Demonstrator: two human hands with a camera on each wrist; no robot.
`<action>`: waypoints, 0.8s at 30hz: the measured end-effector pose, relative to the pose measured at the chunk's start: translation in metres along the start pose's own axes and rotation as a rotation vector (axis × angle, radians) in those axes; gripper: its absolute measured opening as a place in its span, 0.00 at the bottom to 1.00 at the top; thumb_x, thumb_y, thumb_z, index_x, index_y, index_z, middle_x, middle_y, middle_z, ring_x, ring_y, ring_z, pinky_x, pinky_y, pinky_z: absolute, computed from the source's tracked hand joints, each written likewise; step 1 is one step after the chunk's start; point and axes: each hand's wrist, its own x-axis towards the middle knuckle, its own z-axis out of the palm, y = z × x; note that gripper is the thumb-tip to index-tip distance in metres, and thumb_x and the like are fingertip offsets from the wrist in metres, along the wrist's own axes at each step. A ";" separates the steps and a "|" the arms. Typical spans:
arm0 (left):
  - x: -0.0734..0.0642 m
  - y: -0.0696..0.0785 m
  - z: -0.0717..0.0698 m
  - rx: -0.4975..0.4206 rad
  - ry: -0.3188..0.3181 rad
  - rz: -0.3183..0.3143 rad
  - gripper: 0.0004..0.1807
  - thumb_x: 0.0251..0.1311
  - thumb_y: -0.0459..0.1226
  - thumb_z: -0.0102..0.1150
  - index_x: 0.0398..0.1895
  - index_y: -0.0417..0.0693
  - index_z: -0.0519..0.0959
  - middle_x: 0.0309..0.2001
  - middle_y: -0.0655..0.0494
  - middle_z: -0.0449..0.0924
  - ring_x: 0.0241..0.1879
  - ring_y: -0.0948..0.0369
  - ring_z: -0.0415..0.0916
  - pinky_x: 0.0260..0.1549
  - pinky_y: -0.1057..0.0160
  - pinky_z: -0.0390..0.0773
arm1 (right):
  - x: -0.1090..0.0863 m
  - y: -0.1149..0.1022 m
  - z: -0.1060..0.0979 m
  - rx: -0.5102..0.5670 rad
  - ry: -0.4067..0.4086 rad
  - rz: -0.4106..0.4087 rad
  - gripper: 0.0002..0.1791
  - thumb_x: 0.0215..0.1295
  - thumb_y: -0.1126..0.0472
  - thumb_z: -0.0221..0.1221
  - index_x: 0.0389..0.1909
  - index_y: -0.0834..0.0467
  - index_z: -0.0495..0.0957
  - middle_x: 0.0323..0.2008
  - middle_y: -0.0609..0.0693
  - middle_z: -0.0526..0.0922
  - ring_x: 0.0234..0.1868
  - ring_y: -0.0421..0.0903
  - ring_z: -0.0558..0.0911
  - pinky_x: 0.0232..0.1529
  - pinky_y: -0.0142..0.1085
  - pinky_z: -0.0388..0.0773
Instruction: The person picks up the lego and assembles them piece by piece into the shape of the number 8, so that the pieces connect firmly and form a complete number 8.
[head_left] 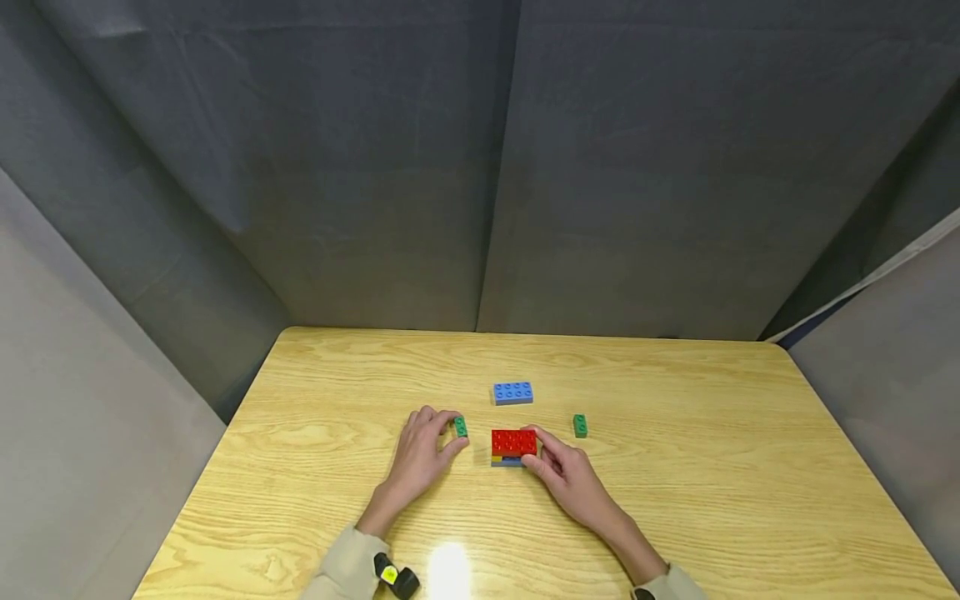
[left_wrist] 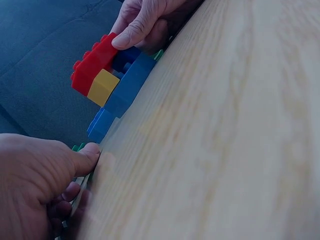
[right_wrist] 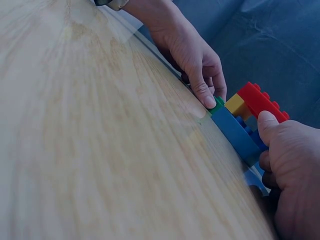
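My left hand pinches a small green brick between thumb and index finger, low at the wooden tabletop. To its right stands a stack of toy bricks. A blue brick forms the base, with a yellow brick and a dark blue brick on it. Across the top lies a red brick with two rows of studs. My right hand grips the right end of this red brick, its thumb on the near side. In the right wrist view, part of the dark blue brick is hidden behind my thumb.
Beyond the stack lies a loose blue brick with two rows of studs. Another small green brick is on the wooden table, right of the stack. Grey curtains enclose the table at the back and sides.
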 end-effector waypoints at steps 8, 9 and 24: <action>0.000 0.000 0.000 0.005 0.009 0.004 0.22 0.62 0.43 0.74 0.58 0.46 0.84 0.36 0.54 0.74 0.36 0.61 0.60 0.39 0.61 0.63 | 0.000 -0.001 0.000 -0.002 -0.003 0.010 0.25 0.76 0.54 0.62 0.69 0.59 0.76 0.20 0.37 0.64 0.19 0.30 0.57 0.23 0.24 0.57; 0.001 0.000 0.000 0.006 0.010 0.006 0.22 0.62 0.42 0.74 0.58 0.46 0.84 0.36 0.54 0.74 0.36 0.61 0.60 0.39 0.61 0.63 | 0.000 -0.001 0.000 -0.004 -0.002 0.008 0.25 0.76 0.54 0.62 0.69 0.59 0.76 0.20 0.37 0.64 0.19 0.30 0.57 0.22 0.24 0.57; 0.001 0.002 -0.002 0.002 0.006 0.007 0.22 0.62 0.42 0.74 0.58 0.46 0.84 0.37 0.56 0.73 0.36 0.61 0.60 0.39 0.60 0.63 | 0.000 -0.004 -0.001 -0.001 0.001 0.013 0.26 0.76 0.54 0.62 0.70 0.59 0.75 0.20 0.36 0.65 0.19 0.29 0.57 0.23 0.25 0.57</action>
